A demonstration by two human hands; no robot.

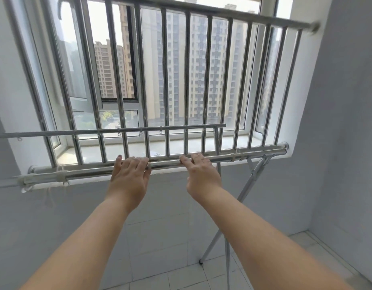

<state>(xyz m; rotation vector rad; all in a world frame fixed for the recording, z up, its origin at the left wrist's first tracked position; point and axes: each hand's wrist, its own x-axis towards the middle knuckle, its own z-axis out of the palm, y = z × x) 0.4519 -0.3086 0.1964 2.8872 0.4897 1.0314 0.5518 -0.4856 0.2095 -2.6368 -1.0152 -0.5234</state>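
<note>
- Bright silver chrome with pale glints along the near rail (166,163).
- Same mirror silver on the window guard bars (164,80), striping the view in even vertical lines.
- White on the cloth ties (60,174) and the window sill (118,149).
- Plain pale grey-white across the wall (337,143).
- Off-white floor tiles (180,277), gridded by thin grey joints.
- Beige and grey tower blocks (198,70), dotted with rows of dark windows.
- Black on the rack foot (201,262).

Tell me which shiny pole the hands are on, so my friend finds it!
Find the window with upright metal bars. Right below them, nearest you, a thick shiny pole lies sideways on crossed legs. Unlike the thin ringed rod above, the left hand and right hand rest on it.
</note>
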